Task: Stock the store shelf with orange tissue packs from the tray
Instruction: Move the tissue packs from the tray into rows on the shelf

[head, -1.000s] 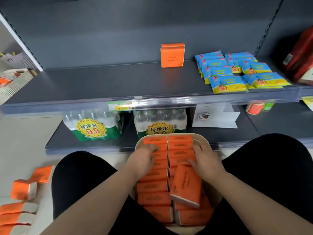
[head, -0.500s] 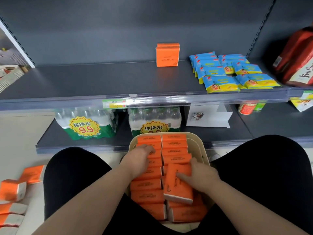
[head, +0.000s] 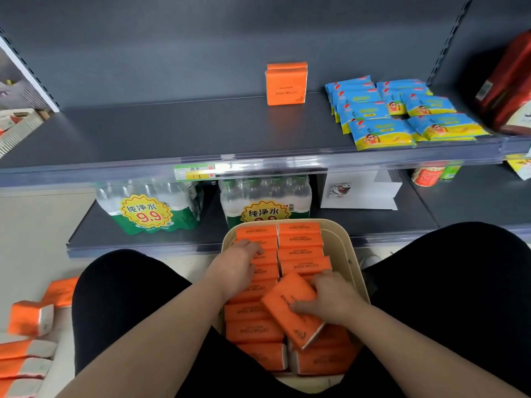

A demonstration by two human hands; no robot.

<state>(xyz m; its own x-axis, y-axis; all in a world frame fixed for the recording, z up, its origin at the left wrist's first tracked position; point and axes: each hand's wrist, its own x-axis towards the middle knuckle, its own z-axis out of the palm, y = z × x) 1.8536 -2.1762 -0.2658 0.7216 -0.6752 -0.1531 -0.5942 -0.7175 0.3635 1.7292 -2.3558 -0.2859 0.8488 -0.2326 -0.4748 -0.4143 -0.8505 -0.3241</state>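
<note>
A beige tray (head: 349, 248) rests between my knees, filled with two rows of orange tissue packs (head: 300, 239). My right hand (head: 334, 300) grips one orange pack (head: 287, 308), tilted up out of the right row. Fingers of my left hand (head: 234, 270) curl onto the packs of the left row; whether they have closed around a pack I cannot tell. On the grey upper shelf (head: 172, 133), two orange packs (head: 286, 84) stand upright against the back panel.
Blue and yellow packets (head: 402, 116) lie on the shelf to the right, with red bags (head: 508, 87) beyond them. Bottled water packs (head: 149, 208) and a white box (head: 359, 191) sit on the lower shelf. More orange packs (head: 28, 334) lie on the floor at left.
My right hand has pulled the tilted pack back and turned it further out of the row. The left hand has barely moved.
</note>
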